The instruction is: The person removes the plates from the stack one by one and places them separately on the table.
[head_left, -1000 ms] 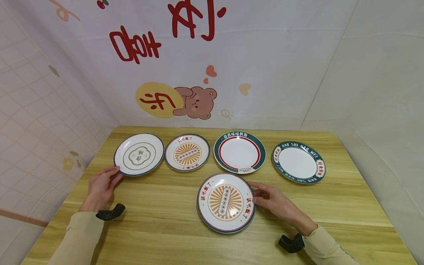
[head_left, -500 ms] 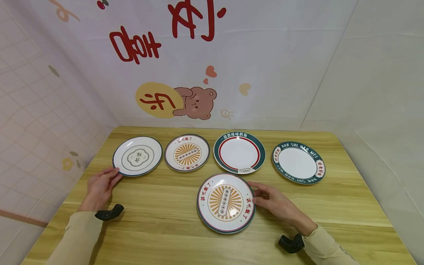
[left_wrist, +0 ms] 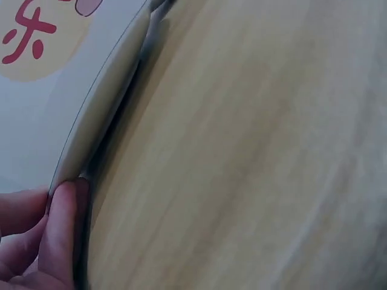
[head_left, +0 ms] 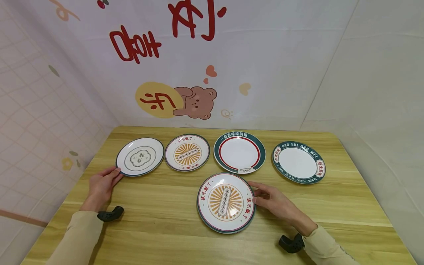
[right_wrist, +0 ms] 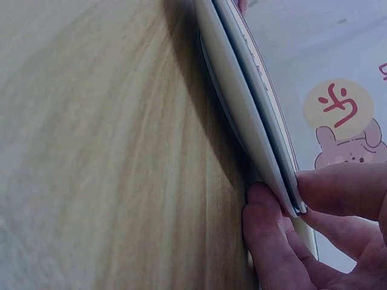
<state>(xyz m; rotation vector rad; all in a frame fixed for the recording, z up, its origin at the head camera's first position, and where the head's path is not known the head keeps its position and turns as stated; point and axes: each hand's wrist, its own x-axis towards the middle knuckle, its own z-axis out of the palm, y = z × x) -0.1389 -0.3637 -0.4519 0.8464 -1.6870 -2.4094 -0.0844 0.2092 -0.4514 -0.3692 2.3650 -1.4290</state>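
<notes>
At the table's left, a white plate (head_left: 152,149) with a thin dark blue rim and a grey lobed emblem sits in the back row. My left hand (head_left: 100,187) pinches its near-left rim; in the left wrist view, the thumb is on the upper side and fingers (left_wrist: 60,229) are beneath. Front and centre is a stack of plates, topped by a white plate (head_left: 212,217) with an orange sunburst and red characters. My right hand (head_left: 275,202) grips the stack's right edge. In the right wrist view, at least two stacked rims (right_wrist: 242,99) show between thumb and fingers.
Along the back row stand a smaller sunburst plate (head_left: 172,151), a green-rimmed plate with a red ring (head_left: 238,151), and an oval green-rimmed plate (head_left: 297,162). They lie on a wooden table (head_left: 159,221). A printed cloth wall (head_left: 271,59) rises behind it.
The left plate's far edge has come down, and the plate has shifted slightly left, then back right, with my left hand on its rim. My right hand and the stack have stayed put.
</notes>
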